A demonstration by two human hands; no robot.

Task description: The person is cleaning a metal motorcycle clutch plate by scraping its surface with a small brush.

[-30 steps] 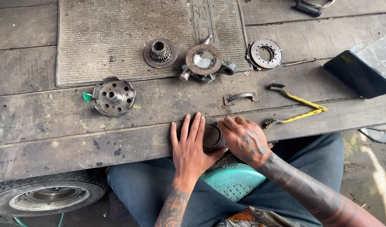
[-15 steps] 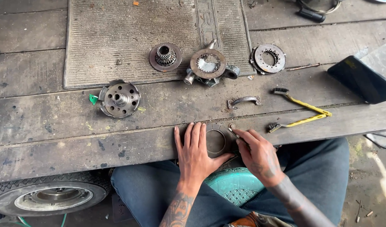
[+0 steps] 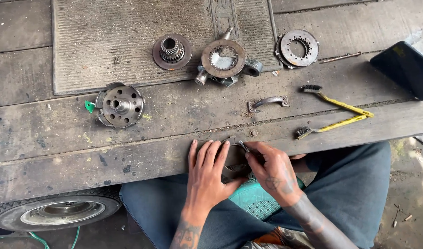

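Fingers of the left hand (image 3: 209,173) are pressed flat together on a metal ring (image 3: 234,159) at the wooden bench (image 3: 82,152) edge; a thin tool (image 3: 243,146) is pinched by the right hand (image 3: 272,171).

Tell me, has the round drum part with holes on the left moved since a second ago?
No. The holed drum sits just below the ribbed mat's lower left corner as before; only the camera shifted.

two yellow brushes (image 3: 336,115) – one wheel (image 3: 54,213)
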